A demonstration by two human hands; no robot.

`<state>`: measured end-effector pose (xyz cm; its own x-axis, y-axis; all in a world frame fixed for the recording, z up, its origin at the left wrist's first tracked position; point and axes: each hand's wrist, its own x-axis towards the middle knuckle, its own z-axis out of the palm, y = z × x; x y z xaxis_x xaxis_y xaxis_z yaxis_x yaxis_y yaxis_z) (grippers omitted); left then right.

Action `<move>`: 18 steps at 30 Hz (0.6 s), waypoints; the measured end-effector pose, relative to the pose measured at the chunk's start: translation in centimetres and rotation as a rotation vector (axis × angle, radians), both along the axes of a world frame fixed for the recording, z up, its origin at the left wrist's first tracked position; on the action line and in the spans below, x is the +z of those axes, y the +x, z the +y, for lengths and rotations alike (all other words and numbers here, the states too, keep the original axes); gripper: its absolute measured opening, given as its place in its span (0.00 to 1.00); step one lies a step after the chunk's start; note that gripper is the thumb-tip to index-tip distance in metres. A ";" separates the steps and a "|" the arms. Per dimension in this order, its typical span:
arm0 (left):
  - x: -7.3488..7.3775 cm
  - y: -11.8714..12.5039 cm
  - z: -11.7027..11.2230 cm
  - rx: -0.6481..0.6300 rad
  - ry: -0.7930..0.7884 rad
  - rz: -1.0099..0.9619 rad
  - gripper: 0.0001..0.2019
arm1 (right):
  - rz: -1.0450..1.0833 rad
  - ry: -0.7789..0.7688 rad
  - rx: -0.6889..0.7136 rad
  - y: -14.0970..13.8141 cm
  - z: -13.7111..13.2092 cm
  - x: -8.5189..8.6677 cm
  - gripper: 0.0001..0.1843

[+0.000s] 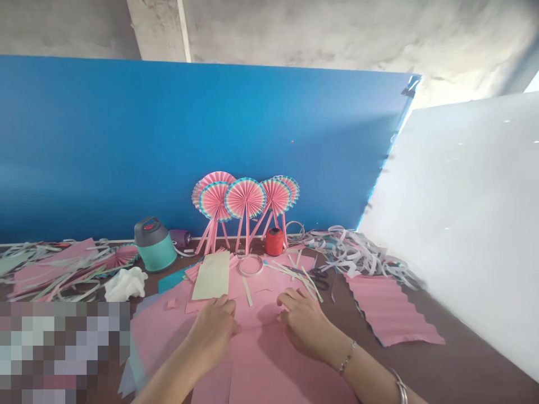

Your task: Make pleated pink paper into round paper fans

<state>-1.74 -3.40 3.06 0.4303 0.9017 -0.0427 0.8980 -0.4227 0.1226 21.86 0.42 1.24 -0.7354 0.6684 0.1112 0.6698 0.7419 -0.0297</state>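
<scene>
Both my hands rest on a pink paper sheet point(261, 365) lying on the brown table. My left hand point(213, 331) presses on the sheet with fingers curled down at its far edge. My right hand point(305, 322) does the same a little to the right, fingers bent and pinching the paper's fold. A pale yellow-green paper strip point(213, 276) lies just beyond my left hand. A roll of tape point(251, 265) and thin paper strips lie beyond the sheet.
Several pink pleated paper fans point(245, 199) on sticks lean against the blue board point(126, 146). A teal jar point(155, 244), red spool point(274, 241), scissors point(318, 276), white crumpled paper point(125, 283), a pleated pink sheet point(389, 308) and paper scraps point(357, 252) lie around. A white board point(471, 224) stands right.
</scene>
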 end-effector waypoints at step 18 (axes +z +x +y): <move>-2.9 -0.1 2.2 0.395 -0.080 -1.386 0.21 | 1.199 -0.592 -0.231 0.0 2.7 -2.1 0.09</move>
